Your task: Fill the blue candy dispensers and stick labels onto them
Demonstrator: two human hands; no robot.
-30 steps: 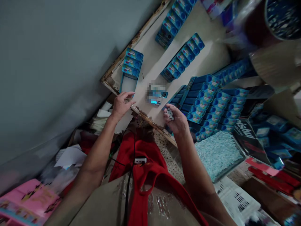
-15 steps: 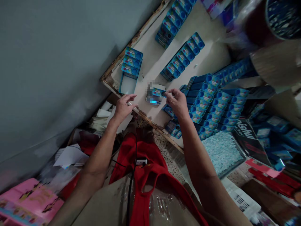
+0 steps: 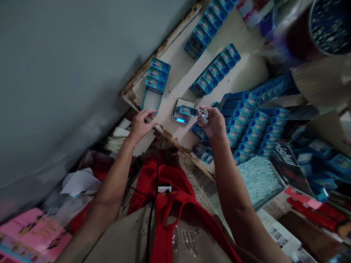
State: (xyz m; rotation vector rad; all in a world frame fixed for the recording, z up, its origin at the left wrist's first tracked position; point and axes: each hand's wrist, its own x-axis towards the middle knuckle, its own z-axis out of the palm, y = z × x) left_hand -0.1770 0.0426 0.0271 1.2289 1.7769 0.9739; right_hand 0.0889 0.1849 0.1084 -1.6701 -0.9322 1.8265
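Note:
A small digital scale (image 3: 175, 118) with a lit blue display rests on the white table, and a flat blue tin (image 3: 187, 110) lies across its platform. Just right of the tin, my right hand (image 3: 214, 122) is turned palm up, fingers curled around several small white pellets (image 3: 204, 116). My left hand (image 3: 142, 126) hovers by the table's front edge with its fingers apart and nothing visible in them. Its fingertips come close to the near end of a blue display carton (image 3: 142, 101); whether they touch it I cannot tell. Upright blue tins (image 3: 155, 84) fill that carton's far part.
Rows of blue tins (image 3: 216, 69) stand farther back in cartons. More tins (image 3: 244, 120) are stacked to the right, above a tray of pale blue-white pellets (image 3: 256, 179). A dark tub (image 3: 304, 33) is at upper right. The grey wall (image 3: 68, 73) borders the left.
My right hand has turned from palm down over the tin to palm up beside it, showing the pellets. My left hand has shifted slightly left. The view has moved a little.

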